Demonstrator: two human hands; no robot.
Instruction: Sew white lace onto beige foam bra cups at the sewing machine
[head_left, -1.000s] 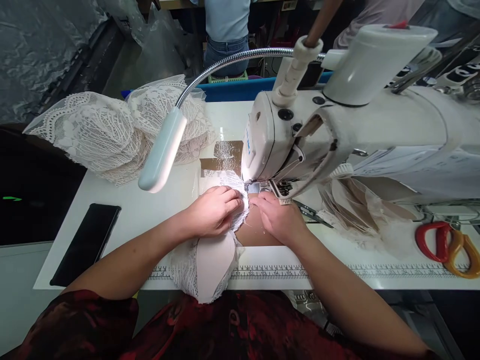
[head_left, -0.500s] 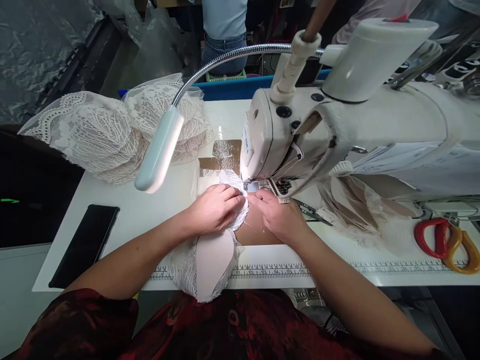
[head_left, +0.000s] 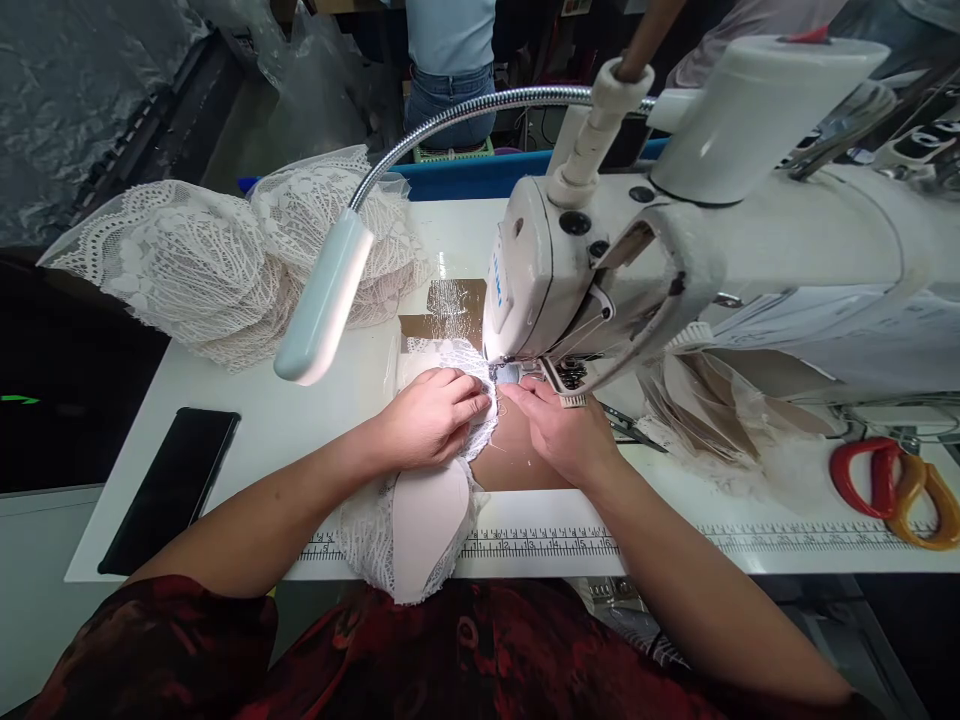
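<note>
A white lace piece with a beige padded cup (head_left: 424,520) lies on the white table (head_left: 300,420) and hangs over its front edge. My left hand (head_left: 431,415) rests on the lace with fingers curled, pinching its edge just before the needle of the white sewing machine (head_left: 675,260). My right hand (head_left: 559,430) lies to the right of the needle, fingertips pressed on the same lace edge near the presser foot (head_left: 504,372).
A heap of white lace pieces (head_left: 225,260) sits at the back left under a gooseneck lamp (head_left: 322,300). A black phone (head_left: 172,485) lies at the left. Beige fabric pieces (head_left: 705,410), snips (head_left: 630,428) and red and orange scissors (head_left: 892,480) lie at the right. A person stands behind the table.
Both hands have barely moved; the fingertips have edged slightly closer to the needle with the lace.
</note>
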